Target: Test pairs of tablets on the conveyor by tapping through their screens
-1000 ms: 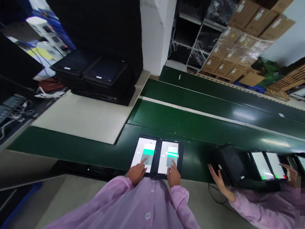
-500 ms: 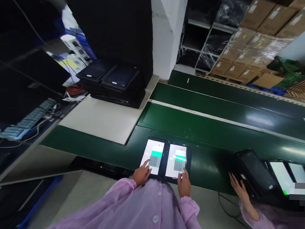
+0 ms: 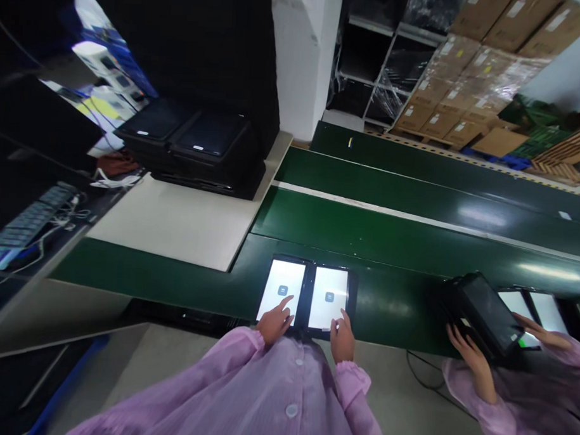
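Two tablets lie side by side at the near edge of the green bench, both lit white with a small grey-blue icon in mid-screen. Over the lower part of the left tablet (image 3: 277, 277) is my left hand (image 3: 275, 321), its index finger stretched out near the glass and the other fingers partly bent. My right hand (image 3: 343, 340) is at the lower right corner of the right tablet (image 3: 323, 279), with index finger and thumb apart. Neither hand holds anything. Whether the fingertips touch the screens, I cannot tell.
On the right a co-worker's hands (image 3: 475, 360) handle a stack of black devices (image 3: 489, 313) beside lit tablets (image 3: 548, 312). Black devices (image 3: 211, 138) are stacked on a pale board (image 3: 170, 223) at the left. A keyboard (image 3: 30, 224) and cables lie farther left.
Both screens have gone from a keypad panel to a plain white page with one icon. My left index finger has shifted over the screen. The co-worker's second hand has come into view.
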`<action>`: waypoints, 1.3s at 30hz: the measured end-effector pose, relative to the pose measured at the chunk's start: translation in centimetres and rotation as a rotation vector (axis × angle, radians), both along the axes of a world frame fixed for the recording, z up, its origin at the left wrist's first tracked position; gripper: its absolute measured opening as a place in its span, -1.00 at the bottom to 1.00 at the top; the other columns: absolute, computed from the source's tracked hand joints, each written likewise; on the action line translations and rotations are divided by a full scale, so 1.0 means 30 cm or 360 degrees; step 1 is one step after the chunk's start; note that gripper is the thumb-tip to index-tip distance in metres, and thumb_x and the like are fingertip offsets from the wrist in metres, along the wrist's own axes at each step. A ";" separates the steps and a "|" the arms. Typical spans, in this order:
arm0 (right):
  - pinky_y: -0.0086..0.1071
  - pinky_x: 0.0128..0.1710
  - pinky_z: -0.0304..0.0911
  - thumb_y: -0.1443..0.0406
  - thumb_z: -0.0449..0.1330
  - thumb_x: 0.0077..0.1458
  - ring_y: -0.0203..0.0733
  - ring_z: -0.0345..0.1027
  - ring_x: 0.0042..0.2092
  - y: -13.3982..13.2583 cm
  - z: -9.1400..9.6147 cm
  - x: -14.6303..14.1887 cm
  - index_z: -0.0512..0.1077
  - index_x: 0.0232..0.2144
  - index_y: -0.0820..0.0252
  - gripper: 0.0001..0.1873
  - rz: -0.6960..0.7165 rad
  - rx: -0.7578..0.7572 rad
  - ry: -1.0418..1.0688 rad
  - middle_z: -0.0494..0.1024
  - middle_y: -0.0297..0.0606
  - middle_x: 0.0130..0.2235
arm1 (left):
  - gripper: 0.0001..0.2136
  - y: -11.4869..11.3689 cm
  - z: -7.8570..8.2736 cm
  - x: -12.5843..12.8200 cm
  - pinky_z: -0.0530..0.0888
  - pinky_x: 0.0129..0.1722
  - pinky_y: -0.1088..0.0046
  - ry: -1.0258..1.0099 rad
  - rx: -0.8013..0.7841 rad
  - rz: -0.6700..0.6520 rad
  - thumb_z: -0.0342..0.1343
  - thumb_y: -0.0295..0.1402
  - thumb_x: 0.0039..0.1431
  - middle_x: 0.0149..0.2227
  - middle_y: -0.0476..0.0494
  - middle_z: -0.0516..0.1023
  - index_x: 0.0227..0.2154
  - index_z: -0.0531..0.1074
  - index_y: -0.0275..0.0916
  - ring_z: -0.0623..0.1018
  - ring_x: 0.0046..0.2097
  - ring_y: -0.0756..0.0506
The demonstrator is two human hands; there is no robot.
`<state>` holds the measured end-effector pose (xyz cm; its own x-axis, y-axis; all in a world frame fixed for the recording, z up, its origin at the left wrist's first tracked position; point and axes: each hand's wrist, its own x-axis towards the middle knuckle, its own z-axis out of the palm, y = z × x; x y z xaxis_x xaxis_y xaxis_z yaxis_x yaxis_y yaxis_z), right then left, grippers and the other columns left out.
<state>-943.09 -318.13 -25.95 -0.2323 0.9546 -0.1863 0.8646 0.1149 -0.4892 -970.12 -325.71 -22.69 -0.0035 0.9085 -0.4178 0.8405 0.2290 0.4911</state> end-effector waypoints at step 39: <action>-0.37 -0.13 0.42 0.32 -0.06 0.43 -0.19 0.58 -0.05 0.177 0.073 -0.005 0.43 -0.31 0.14 -0.68 0.0419 -0.0038 -0.0304 0.31 -0.12 0.41 | -0.64 0.296 0.036 0.242 0.62 -0.04 0.12 0.0133 0.0167 -0.0457 -0.18 -0.37 0.48 0.47 -0.32 0.23 -0.14 0.55 -0.30 0.66 -0.01 -0.23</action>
